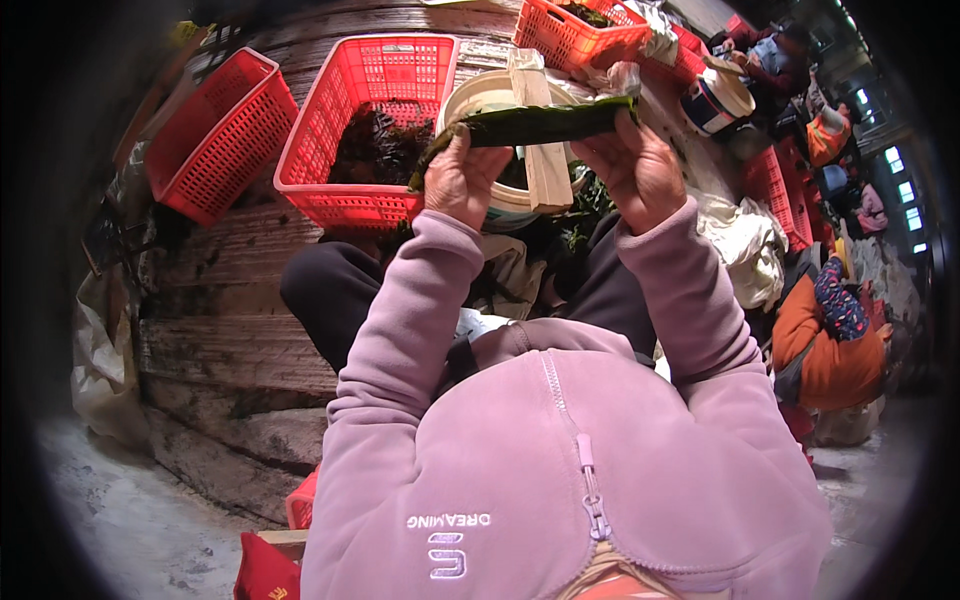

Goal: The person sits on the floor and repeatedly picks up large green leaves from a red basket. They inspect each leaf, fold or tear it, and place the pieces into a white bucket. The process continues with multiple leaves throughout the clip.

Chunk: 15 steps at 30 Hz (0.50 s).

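Observation:
A dark green strip of what looks like kelp [544,125] is stretched between my two hands. My left hand [466,176] pinches its left end between thumb and fingers, and a brownish tip hangs past the thumb. The right end is held by my right hand [636,172]. Beneath the strip stands a round white bucket [469,97] with a wooden board [546,180] lying across its rim. Directly left of the bucket, a red plastic basket [315,127] holds dark, wet seaweed [379,146]. More green seaweed [592,206] lies beside the bucket, partly hidden by my right hand.
Another red basket [225,142] stands tilted at the far left on wooden planks [240,330]. An orange-red basket [559,37] is beyond the bucket. White cloth [739,240] lies at the right. Several people sit further right, one in orange clothing [840,367], near a white bucket [720,101].

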Available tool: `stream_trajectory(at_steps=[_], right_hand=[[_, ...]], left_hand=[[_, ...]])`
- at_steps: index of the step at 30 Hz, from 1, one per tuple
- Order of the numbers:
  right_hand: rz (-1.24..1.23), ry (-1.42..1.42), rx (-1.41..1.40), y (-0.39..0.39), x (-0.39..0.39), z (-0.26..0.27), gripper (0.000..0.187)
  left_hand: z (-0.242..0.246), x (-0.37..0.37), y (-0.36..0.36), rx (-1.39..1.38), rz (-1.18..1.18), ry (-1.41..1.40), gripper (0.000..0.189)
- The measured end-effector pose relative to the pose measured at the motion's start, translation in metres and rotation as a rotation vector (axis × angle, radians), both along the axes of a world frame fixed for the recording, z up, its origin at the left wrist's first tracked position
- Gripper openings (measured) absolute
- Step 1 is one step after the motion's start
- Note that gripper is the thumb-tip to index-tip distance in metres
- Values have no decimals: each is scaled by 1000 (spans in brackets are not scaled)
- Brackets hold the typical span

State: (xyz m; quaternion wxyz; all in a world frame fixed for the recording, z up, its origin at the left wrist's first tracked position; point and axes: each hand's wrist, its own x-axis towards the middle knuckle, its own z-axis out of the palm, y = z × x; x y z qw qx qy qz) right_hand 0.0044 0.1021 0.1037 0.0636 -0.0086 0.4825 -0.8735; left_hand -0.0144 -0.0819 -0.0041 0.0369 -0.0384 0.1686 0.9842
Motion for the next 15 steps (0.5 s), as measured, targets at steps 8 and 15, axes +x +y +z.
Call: stream_trajectory(at_steps=[8, 15], right_hand=[[-216, -77, 127, 32, 3, -75, 23], [294, 594, 224, -1, -24, -63, 19]], left_hand=[[31, 32, 3, -475, -178, 4, 10], [62, 53, 19, -1132, -406, 265, 14]])
